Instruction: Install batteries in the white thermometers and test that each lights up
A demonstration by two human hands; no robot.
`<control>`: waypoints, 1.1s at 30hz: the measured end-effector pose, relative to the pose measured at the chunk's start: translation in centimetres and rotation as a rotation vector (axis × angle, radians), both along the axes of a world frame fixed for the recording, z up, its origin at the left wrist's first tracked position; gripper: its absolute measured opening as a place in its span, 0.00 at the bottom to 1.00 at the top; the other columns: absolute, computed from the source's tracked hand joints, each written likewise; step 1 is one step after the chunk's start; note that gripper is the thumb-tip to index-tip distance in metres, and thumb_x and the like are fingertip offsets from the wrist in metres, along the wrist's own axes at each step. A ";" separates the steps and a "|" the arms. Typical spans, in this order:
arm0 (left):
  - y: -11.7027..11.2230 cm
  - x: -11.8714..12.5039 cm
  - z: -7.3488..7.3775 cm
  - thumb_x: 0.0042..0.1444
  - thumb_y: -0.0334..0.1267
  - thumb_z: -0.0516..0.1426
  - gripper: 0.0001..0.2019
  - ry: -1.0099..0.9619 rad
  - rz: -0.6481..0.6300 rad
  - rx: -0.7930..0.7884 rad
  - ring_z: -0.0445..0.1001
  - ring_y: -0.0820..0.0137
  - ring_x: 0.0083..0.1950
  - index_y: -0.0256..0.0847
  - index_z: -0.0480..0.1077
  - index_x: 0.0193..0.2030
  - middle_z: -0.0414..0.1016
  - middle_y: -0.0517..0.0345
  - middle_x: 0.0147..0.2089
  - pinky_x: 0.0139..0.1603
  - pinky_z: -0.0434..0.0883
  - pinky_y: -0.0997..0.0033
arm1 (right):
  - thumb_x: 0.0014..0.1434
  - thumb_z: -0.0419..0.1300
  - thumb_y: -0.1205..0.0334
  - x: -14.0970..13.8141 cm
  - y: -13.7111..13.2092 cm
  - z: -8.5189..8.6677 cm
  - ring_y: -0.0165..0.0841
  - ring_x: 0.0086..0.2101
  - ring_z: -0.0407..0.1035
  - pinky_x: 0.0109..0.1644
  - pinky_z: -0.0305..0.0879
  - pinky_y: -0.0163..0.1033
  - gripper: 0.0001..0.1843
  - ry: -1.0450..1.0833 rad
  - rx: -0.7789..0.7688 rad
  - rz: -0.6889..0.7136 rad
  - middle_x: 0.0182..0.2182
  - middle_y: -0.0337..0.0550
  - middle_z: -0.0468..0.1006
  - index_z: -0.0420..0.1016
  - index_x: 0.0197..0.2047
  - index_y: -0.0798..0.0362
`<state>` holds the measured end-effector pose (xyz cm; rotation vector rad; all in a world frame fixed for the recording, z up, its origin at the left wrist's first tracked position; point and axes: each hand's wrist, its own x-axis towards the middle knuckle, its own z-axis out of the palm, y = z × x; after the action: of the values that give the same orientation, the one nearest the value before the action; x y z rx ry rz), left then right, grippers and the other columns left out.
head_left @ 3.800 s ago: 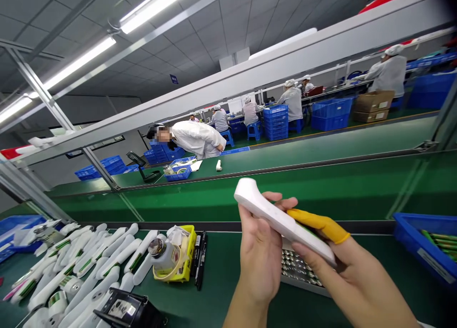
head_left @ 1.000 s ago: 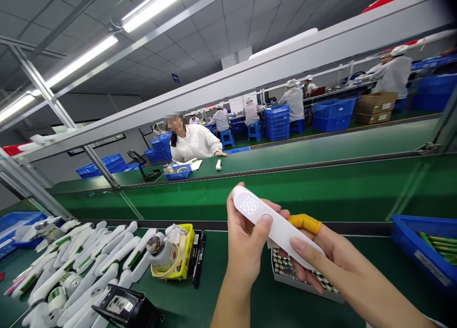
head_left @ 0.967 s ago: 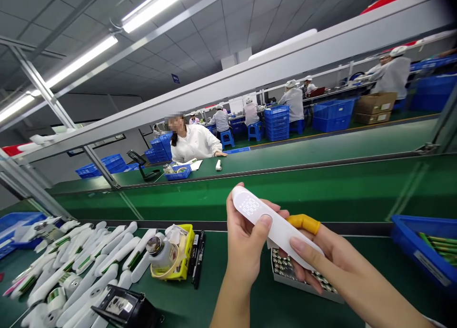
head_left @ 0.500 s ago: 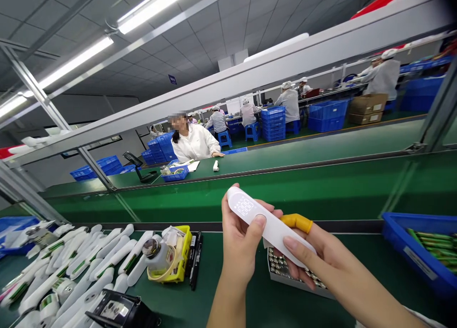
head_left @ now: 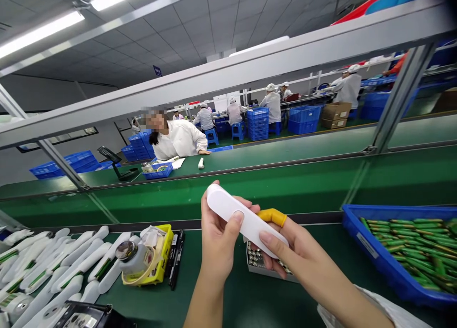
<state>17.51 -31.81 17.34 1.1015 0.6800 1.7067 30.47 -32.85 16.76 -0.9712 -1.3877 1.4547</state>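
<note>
Both my hands hold a white digital thermometer (head_left: 252, 224), a slim wand with rounded ends, tilted down to the right. My left hand (head_left: 218, 237) is closed around its upper end, with the thumb on the round button. My right hand (head_left: 298, 247), a yellow cover on one finger, grips the lower end with its thumb on top. The front face is blank white. Beneath my hands stands a box (head_left: 262, 272) of silver-topped batteries, partly hidden by my right hand.
White wand casings (head_left: 80, 266), some with green boards inside, pile up at left. Beside them are a yellow basket (head_left: 166, 252) with a bottle and black pens (head_left: 174, 259). A blue bin (head_left: 360, 240) of green boards stands right. A co-worker (head_left: 182, 140) sits across the green barrier.
Lit digits showed on the thermometer's face; now they are dark. The view has swung right, bringing more of the blue bin into sight. Both hands keep their hold.
</note>
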 end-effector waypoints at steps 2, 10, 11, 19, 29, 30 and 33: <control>-0.1 0.0 0.0 0.55 0.40 0.60 0.34 0.002 0.004 0.009 0.77 0.61 0.42 0.48 0.47 0.63 0.74 0.57 0.38 0.37 0.75 0.63 | 0.55 0.59 0.41 0.1 0.1 -0.2 0.24 0.19 0.59 0.22 0.56 0.30 0.24 -0.003 0.014 0.008 0.22 0.36 0.70 0.65 0.41 0.53; 0.1 -0.7 -0.1 0.50 0.49 0.62 0.41 -0.020 -0.217 0.098 0.75 0.61 0.44 0.61 0.42 0.65 0.72 0.58 0.42 0.23 0.71 0.76 | 0.58 0.56 0.42 0.9 0.1 0.5 0.26 0.21 0.62 0.22 0.57 0.30 0.26 0.016 0.033 0.136 0.23 0.36 0.69 0.62 0.48 0.54; 0.1 -0.7 -0.2 0.49 0.51 0.62 0.42 -0.020 -0.220 0.115 0.74 0.62 0.44 0.61 0.41 0.65 0.71 0.58 0.41 0.24 0.71 0.76 | 0.58 0.57 0.42 0.9 0.1 0.5 0.26 0.21 0.62 0.22 0.56 0.30 0.26 0.030 0.025 0.147 0.24 0.37 0.70 0.62 0.49 0.54; 0.4 -0.4 -0.4 0.46 0.57 0.61 0.45 -0.009 -0.142 0.116 0.74 0.64 0.42 0.60 0.41 0.67 0.72 0.59 0.38 0.39 0.73 0.67 | 0.58 0.57 0.43 0.3 -0.1 0.6 0.23 0.20 0.60 0.21 0.53 0.30 0.25 0.101 0.008 0.173 0.30 0.42 0.73 0.63 0.48 0.55; 0.2 -0.2 -0.4 0.46 0.55 0.62 0.41 -0.090 -0.117 0.141 0.74 0.65 0.44 0.57 0.49 0.65 0.70 0.59 0.41 0.51 0.71 0.62 | 0.60 0.51 0.40 0.7 -0.5 0.4 0.26 0.22 0.62 0.23 0.56 0.32 0.23 -0.139 0.076 0.125 0.26 0.39 0.69 0.64 0.36 0.55; 0.2 -0.2 -0.4 0.46 0.55 0.62 0.41 -0.088 -0.104 0.145 0.74 0.66 0.42 0.56 0.50 0.65 0.69 0.59 0.40 0.53 0.70 0.60 | 0.61 0.51 0.39 0.7 -0.6 0.3 0.27 0.23 0.62 0.24 0.57 0.32 0.24 -0.177 0.092 0.101 0.26 0.39 0.69 0.65 0.35 0.54; 0.2 -0.1 -0.4 0.47 0.56 0.61 0.39 -0.098 -0.103 0.154 0.74 0.67 0.43 0.56 0.51 0.65 0.69 0.60 0.39 0.56 0.68 0.59 | 0.60 0.51 0.39 0.8 -0.8 -0.1 0.30 0.25 0.62 0.27 0.60 0.35 0.24 -0.259 0.141 0.019 0.26 0.40 0.69 0.68 0.34 0.53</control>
<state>17.45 -31.64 16.97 1.1305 0.4290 1.7344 31.28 -33.66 16.70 -1.0856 -1.6668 1.2581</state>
